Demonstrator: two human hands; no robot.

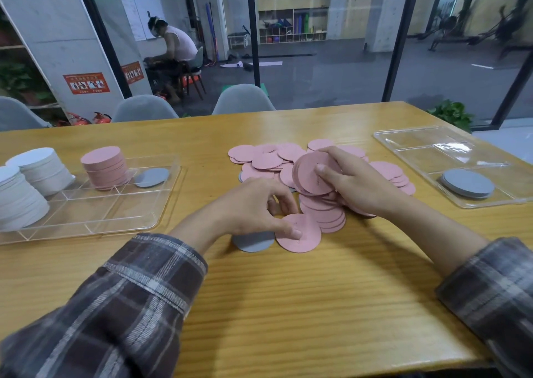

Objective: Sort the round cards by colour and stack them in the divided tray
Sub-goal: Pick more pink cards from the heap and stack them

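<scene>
"What's going on in the middle of the frame?"

"The right hand (pixel 354 181) is curled round a sheaf of pink cards (pixel 313 175), held on edge just above the loose pink heap (pixel 265 160)."

"And the left hand (pixel 253 207)?"

"Its thumb is down on a single pink card (pixel 302 237) and the fingers are curled at the far edge. I'd call that a pinch. The card overlaps a grey card (pixel 253 243) lying on the table (pixel 288 305), lower centre."

"So they're gathering pinks. How should it be done?"

"I'd slide the single card off the grey one before lifting, so the grey doesn't ride along. Then lay it flat against the face of the sheaf. Thin discs fan out in a slack grip, so I'd keep the squeeze firm and tap the edges square on the table."

"Where do they end up?"

"The pink stack (pixel 105 165) stands in the divided tray (pixel 95 219), middle left of the frame. It's next to the white stacks (pixel 43 167), and a lone grey disc (pixel 151 177) lies just beside it. That stack is already tall, so I'd lower the sheaf straight down onto it."

"And the grey card?"

"There's a grey stack (pixel 467 183) in the second clear tray (pixel 418 144), middle right. I can't tell which tray is meant for it."
</scene>
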